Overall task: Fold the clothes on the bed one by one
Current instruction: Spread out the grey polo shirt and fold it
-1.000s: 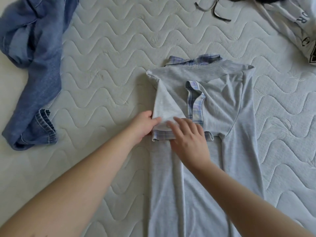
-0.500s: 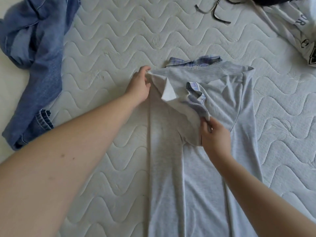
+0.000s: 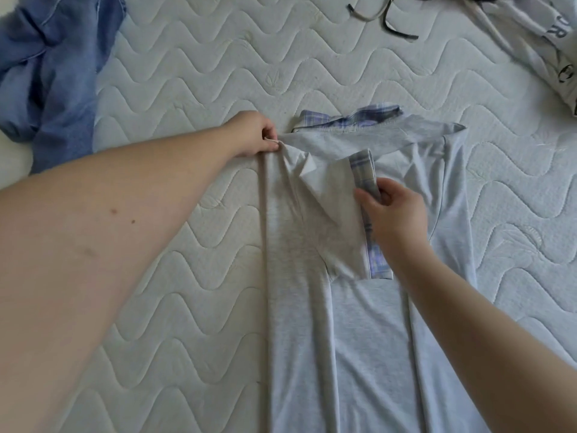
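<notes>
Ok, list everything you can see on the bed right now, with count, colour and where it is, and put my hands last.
mattress: one, white, quilted in waves, under everything.
grey shirt: one, light grey with plaid collar and cuff trim, centre, partly folded.
denim garment: one, blue, crumpled, upper left.
white garment: one, white with dark lettering, upper right corner.
cords: dark and pale, top edge; count unclear.
left hand: pinches the shirt's left shoulder edge.
right hand: grips the plaid sleeve cuff.

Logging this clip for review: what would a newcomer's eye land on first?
Centre frame, a light grey jersey shirt with plaid-trimmed sleeve lies lengthwise on the white quilted mattress. The left hand pinches its shoulder corner; the right hand grips the sleeve cuff. Crumpled blue denim clothing lies far left.
</notes>
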The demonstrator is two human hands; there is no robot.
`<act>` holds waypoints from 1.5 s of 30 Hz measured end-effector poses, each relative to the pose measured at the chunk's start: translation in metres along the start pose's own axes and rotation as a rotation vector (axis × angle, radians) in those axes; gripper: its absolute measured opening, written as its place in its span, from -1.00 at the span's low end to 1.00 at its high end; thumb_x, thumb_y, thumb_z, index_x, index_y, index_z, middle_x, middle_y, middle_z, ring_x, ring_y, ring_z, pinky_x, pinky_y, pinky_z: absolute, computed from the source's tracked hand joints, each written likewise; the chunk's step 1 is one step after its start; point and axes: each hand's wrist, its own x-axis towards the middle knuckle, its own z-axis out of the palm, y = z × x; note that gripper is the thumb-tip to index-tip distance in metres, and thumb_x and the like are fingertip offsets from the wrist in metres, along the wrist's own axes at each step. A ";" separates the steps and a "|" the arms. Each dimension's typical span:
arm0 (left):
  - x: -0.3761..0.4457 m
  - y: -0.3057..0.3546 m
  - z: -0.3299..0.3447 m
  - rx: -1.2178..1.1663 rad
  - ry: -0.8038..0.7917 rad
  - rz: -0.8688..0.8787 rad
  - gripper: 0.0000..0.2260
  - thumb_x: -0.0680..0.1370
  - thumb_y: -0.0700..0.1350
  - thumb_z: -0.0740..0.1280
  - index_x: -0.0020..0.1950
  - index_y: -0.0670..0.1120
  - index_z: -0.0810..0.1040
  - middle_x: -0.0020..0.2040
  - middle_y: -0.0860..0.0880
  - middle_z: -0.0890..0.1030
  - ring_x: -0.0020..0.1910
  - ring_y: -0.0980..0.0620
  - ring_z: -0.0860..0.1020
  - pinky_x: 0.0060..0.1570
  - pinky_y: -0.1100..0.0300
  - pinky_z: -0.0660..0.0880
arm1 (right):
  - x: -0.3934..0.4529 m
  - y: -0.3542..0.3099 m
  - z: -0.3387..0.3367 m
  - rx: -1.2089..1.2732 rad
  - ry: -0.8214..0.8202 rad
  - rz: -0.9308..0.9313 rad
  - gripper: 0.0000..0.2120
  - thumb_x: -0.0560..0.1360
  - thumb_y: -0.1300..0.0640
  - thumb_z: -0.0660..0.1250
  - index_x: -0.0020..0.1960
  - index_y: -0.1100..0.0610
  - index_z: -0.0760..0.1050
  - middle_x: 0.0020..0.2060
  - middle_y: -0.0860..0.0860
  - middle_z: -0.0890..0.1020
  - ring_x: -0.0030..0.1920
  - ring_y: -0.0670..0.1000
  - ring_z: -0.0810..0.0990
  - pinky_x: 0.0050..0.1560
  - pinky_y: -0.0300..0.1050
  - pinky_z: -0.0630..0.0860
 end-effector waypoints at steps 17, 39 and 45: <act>0.003 -0.003 0.026 -0.093 0.171 -0.094 -0.90 0.47 -0.09 0.45 -0.07 -0.07 0.61 -0.12 -0.07 0.59 -0.08 -0.05 0.53 -0.12 0.19 0.38 | -0.097 0.056 0.028 -0.695 -0.109 -1.033 -0.60 0.37 0.27 0.51 0.19 0.09 0.65 0.14 -0.11 0.67 -0.29 0.04 0.54 -0.26 -0.09 0.50; -0.065 0.003 0.058 -0.733 0.180 -0.283 -0.34 0.47 -0.03 0.47 0.46 0.05 0.19 0.15 -0.02 0.53 0.07 -0.01 0.54 0.12 0.12 0.49 | -0.109 0.085 0.020 -0.904 -0.042 -0.893 -0.48 0.43 0.25 0.34 0.39 0.07 0.48 0.33 0.08 0.52 0.26 0.16 0.52 0.27 0.07 0.35; -0.130 0.017 0.101 -0.948 0.155 -0.502 -0.30 0.40 0.04 0.53 0.39 0.00 0.19 0.15 -0.13 0.57 0.09 -0.13 0.58 0.12 -0.10 0.55 | -0.098 0.085 -0.001 -0.847 0.007 -0.690 -0.35 0.36 0.35 0.43 0.43 0.12 0.42 0.21 0.14 0.56 0.08 0.20 0.54 0.07 0.13 0.48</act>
